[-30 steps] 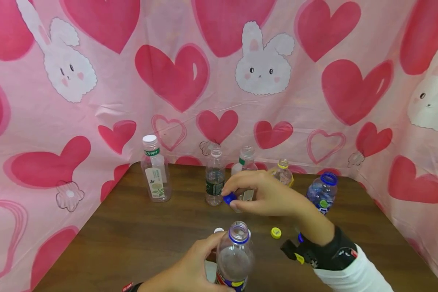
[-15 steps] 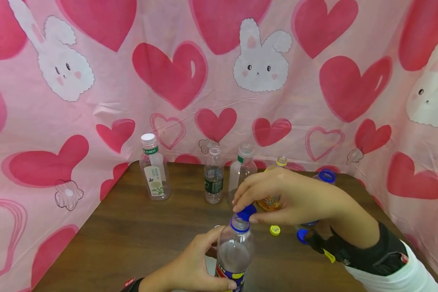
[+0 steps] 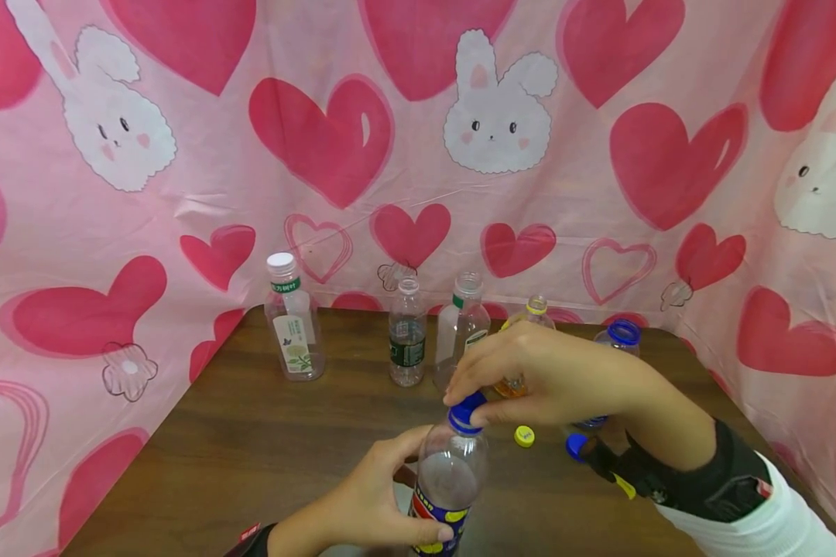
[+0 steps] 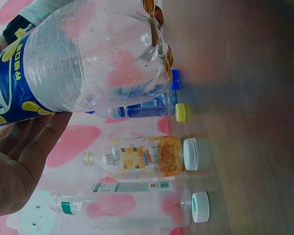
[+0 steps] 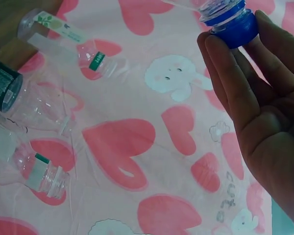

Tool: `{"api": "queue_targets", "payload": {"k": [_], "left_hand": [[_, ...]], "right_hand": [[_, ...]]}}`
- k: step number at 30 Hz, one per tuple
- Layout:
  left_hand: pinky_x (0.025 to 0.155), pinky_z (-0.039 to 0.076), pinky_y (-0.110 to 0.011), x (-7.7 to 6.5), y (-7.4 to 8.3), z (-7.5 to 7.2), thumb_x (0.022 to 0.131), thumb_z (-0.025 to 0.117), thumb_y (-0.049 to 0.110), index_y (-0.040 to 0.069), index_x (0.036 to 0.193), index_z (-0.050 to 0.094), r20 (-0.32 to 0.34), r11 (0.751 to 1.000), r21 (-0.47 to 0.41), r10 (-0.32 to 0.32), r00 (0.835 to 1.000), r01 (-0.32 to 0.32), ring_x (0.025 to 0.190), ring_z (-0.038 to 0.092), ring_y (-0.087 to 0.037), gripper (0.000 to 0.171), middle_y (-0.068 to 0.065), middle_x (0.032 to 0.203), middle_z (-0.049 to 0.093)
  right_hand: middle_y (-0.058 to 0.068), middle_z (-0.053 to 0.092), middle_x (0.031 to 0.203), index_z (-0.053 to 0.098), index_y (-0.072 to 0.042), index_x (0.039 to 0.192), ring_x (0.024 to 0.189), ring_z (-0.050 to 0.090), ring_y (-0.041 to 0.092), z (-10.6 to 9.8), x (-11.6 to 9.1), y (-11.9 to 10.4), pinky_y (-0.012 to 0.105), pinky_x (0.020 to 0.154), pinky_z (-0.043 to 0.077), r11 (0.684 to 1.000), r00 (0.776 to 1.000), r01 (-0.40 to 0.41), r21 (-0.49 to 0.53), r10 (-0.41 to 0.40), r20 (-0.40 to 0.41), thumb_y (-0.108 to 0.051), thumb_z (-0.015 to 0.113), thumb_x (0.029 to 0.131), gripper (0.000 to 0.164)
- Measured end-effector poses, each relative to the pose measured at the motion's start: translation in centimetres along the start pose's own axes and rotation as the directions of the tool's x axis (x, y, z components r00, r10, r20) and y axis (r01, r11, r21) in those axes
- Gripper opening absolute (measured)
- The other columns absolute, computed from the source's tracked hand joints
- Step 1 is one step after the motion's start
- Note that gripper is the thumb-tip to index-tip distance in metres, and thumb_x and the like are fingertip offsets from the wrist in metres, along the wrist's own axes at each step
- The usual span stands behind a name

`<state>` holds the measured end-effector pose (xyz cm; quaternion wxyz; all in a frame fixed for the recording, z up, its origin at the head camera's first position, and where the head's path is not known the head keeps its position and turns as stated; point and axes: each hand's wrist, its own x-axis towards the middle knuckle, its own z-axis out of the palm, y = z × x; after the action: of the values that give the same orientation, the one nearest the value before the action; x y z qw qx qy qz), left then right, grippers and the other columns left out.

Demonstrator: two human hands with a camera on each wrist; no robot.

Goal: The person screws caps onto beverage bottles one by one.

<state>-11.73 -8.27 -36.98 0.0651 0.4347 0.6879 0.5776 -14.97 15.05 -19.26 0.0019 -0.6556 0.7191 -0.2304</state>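
My left hand (image 3: 372, 491) grips a clear plastic bottle (image 3: 453, 468) around its blue and yellow label. The bottle is held upright, and in the left wrist view its base (image 4: 159, 49) is lifted off the table. Over its mouth, my right hand (image 3: 529, 375) pinches a blue bottle cap (image 3: 467, 410) between thumb and fingers. In the right wrist view the blue cap (image 5: 235, 29) sits on the threaded neck, with the fingertips round its side.
Along the back stand a white-capped bottle (image 3: 294, 333), a bottle with a dark label (image 3: 407, 348), a green-banded bottle (image 3: 453, 333), a yellow-ringed bottle (image 3: 536, 312) and a blue-rimmed bottle (image 3: 623, 334). A yellow cap (image 3: 524, 436) and another blue cap (image 3: 576, 446) lie on the brown table (image 3: 251, 464).
My right hand has brought the blue cap from beyond the bottle onto its mouth. The cap now sits straighter on the neck, and the left hand keeps its grip.
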Motion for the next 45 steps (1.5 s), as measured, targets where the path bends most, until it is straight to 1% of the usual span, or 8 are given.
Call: {"api": "queue_targets", "payload": {"k": [11,16,20,27,31,35,41,45], "left_hand": [[0.078,0.057,-0.031,0.15,-0.08,-0.03,0.078,0.083,0.016,0.02,0.14,0.045,0.015,0.996,-0.029,-0.081,0.997,0.082,0.108,0.062,-0.017,0.073,-0.003,0.128,0.06],[0.078,0.057,-0.032,0.16,-0.16,-0.02,0.078,0.082,0.016,0.021,0.141,0.044,0.028,0.996,-0.05,-0.074,0.997,0.075,0.107,0.062,-0.017,0.073,-0.002,0.126,0.061],[0.078,0.057,-0.032,0.16,-0.18,0.01,0.078,0.082,0.015,0.021,0.141,0.044,0.025,0.996,-0.053,-0.07,0.997,0.072,0.107,0.062,-0.018,0.074,-0.002,0.127,0.061],[0.077,0.058,-0.032,0.2,-0.38,0.1,0.077,0.082,0.015,0.019,0.142,0.043,0.018,0.999,-0.046,-0.02,1.0,0.021,0.107,0.062,-0.017,0.076,-0.004,0.128,0.06],[0.074,0.058,-0.031,0.25,-0.62,0.16,0.077,0.083,0.015,0.017,0.142,0.043,0.01,0.999,-0.026,0.02,1.0,-0.02,0.105,0.062,-0.016,0.076,-0.003,0.126,0.061],[0.075,0.058,-0.031,0.23,-0.61,0.26,0.076,0.084,0.015,0.018,0.141,0.045,0.008,1.0,-0.023,0.001,1.0,-0.001,0.105,0.062,-0.016,0.075,-0.002,0.124,0.062],[0.075,0.058,-0.031,0.18,-0.57,0.3,0.075,0.084,0.014,0.02,0.141,0.044,0.003,0.999,-0.034,-0.011,1.0,0.011,0.105,0.062,-0.016,0.077,-0.001,0.124,0.062],[0.075,0.058,-0.031,0.2,-0.49,0.27,0.076,0.084,0.014,0.02,0.141,0.045,0.0,0.999,-0.042,-0.02,1.0,0.02,0.105,0.063,-0.016,0.077,-0.001,0.124,0.062]], "right_hand": [[-0.009,0.069,0.097,0.073,-0.009,0.107,0.082,0.06,-0.001,0.46,0.04,-0.17,0.016,0.069,0.052,0.985,0.987,-0.161,-0.064,0.162,0.004,-0.024,0.072,0.09,0.023],[-0.006,0.066,0.11,0.069,-0.013,0.115,0.091,0.06,0.004,-0.09,-0.18,-0.33,0.022,0.076,0.053,0.984,0.99,-0.14,-0.108,0.142,0.013,-0.024,0.071,0.091,0.027],[-0.001,0.062,0.121,0.068,-0.015,0.119,0.107,0.059,0.012,-0.47,-0.28,-0.37,0.028,0.085,0.054,0.995,0.994,-0.094,-0.033,0.095,0.047,-0.011,0.071,0.089,0.03],[-0.003,0.066,0.111,0.072,-0.013,0.109,0.1,0.062,0.008,-0.37,-0.08,-0.16,0.023,0.083,0.053,1.0,0.997,-0.023,-0.002,0.023,0.07,-0.004,0.072,0.087,0.024],[-0.007,0.066,0.099,0.072,-0.013,0.106,0.084,0.059,0.002,-0.06,0.1,-0.01,0.018,0.07,0.052,0.999,0.997,-0.042,-0.006,0.043,0.058,-0.014,0.071,0.09,0.016],[-0.008,0.063,0.09,0.072,-0.014,0.104,0.074,0.053,0.0,0.26,0.17,0.12,0.014,0.061,0.049,0.997,0.996,-0.075,-0.007,0.075,0.049,-0.021,0.069,0.092,0.014],[-0.008,0.063,0.095,0.071,-0.013,0.108,0.077,0.053,0.002,0.2,0.01,0.2,0.017,0.064,0.049,0.994,0.994,-0.104,-0.042,0.105,0.028,-0.027,0.069,0.092,0.021],[-0.004,0.062,0.111,0.067,-0.013,0.115,0.093,0.057,0.006,-0.26,-0.17,0.22,0.023,0.077,0.053,0.994,0.994,-0.102,-0.049,0.104,0.031,-0.023,0.071,0.09,0.027]]}}
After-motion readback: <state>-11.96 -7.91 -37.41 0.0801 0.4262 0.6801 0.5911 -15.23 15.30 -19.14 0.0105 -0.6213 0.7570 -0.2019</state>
